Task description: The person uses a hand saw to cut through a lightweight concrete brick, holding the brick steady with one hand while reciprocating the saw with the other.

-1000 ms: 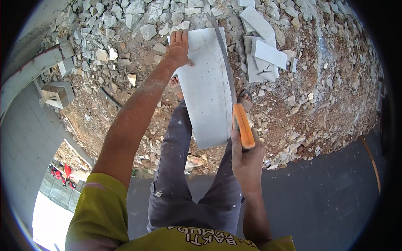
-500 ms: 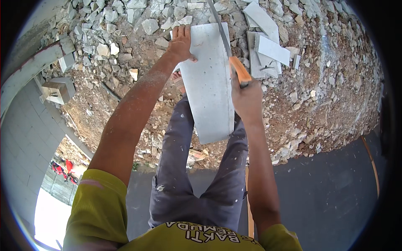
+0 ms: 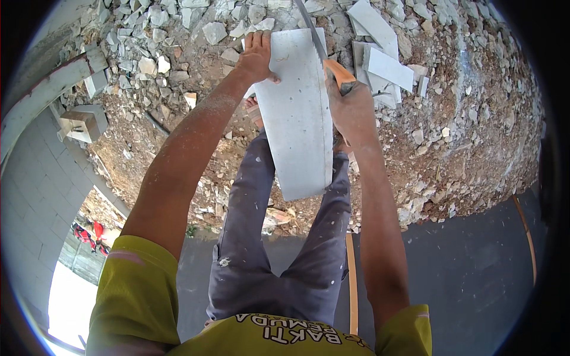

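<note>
A long pale grey block [image 3: 295,127] lies lengthwise in front of me, its near end over my legs. My left hand [image 3: 256,59] rests on its far left part, fingers stretched out toward the far edge and thumb apart on the top face. Along the block's right side, my right hand [image 3: 354,111] is wrapped round the orange and black handle of a handsaw [image 3: 339,74]. The saw's dark blade [image 3: 311,26] reaches away across the block's far right corner. A thin line runs down the block near its right edge. How deep the blade sits cannot be made out.
Cut grey block pieces [image 3: 389,68] are stacked to the right of the saw. Broken stone chunks [image 3: 214,32] and gravelly soil [image 3: 451,142] surround the block. At the left stand a block wall [image 3: 35,178] and a small block with a wooden face [image 3: 83,126].
My right hand and the saw handle have moved away from me along the block's right side. My left hand stays at the same spot on the block.
</note>
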Demonstrator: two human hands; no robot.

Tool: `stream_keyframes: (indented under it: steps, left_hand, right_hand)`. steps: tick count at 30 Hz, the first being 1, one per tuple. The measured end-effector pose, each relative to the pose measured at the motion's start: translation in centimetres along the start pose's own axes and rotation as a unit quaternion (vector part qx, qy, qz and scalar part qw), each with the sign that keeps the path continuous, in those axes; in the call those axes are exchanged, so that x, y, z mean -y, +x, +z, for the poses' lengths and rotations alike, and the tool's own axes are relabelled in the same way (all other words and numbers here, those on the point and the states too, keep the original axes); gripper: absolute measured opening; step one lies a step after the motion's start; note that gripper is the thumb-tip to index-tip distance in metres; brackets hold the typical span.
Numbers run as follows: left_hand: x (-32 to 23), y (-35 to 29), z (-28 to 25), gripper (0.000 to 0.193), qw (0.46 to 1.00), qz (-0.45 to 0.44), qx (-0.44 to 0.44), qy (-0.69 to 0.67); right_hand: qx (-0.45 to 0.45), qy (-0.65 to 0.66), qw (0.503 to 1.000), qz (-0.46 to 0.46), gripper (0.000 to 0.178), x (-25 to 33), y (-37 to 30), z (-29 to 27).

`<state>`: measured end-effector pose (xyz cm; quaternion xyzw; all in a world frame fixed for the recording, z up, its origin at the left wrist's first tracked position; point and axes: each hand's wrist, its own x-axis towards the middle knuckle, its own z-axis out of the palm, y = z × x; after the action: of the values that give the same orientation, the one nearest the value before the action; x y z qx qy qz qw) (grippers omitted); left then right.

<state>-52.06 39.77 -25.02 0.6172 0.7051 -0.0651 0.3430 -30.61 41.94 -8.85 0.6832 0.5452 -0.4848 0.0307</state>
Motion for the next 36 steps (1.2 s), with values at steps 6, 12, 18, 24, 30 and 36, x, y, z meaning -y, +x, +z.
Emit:
stream_keyframes:
  steps: [6, 12, 18, 24, 30, 36]
  left_hand:
    - [3.3, -1.3, -0.6, 0.135, 0.999, -0.021, 0.015, 0.033]
    - [-0.2, 0.1, -0.1, 0.134, 1.000, 0.003, 0.007, 0.023]
    - [3.4, -1.3, -0.5, 0.135, 0.999, -0.019, 0.014, 0.044]
    - [0.5, 0.1, -0.3, 0.130, 0.999, 0.004, -0.013, 0.033]
    - [3.0, -1.2, -0.5, 0.130, 0.999, -0.013, 0.004, 0.031]
    - [1.0, -0.4, -0.1, 0.132, 1.000, 0.011, -0.007, 0.012]
  right_hand:
    - [-0.058, 0.153, 0.986, -0.015, 0.019, -2.2, -14.0, -1.3]
    - [0.017, 0.068, 0.997, 0.013, 0.021, -1.0, -1.4, -0.3]
    - [-0.041, 0.179, 0.983, 0.024, 0.016, -2.7, -15.2, -0.7]
    - [-0.021, 0.048, 0.999, 0.003, 0.027, -1.7, -3.5, 0.0]
    - [-0.025, 0.108, 0.993, -0.026, 0.018, -3.1, -11.5, 0.3]
    - [-0.027, 0.059, 0.997, -0.041, 0.018, -2.9, -6.2, -0.1]
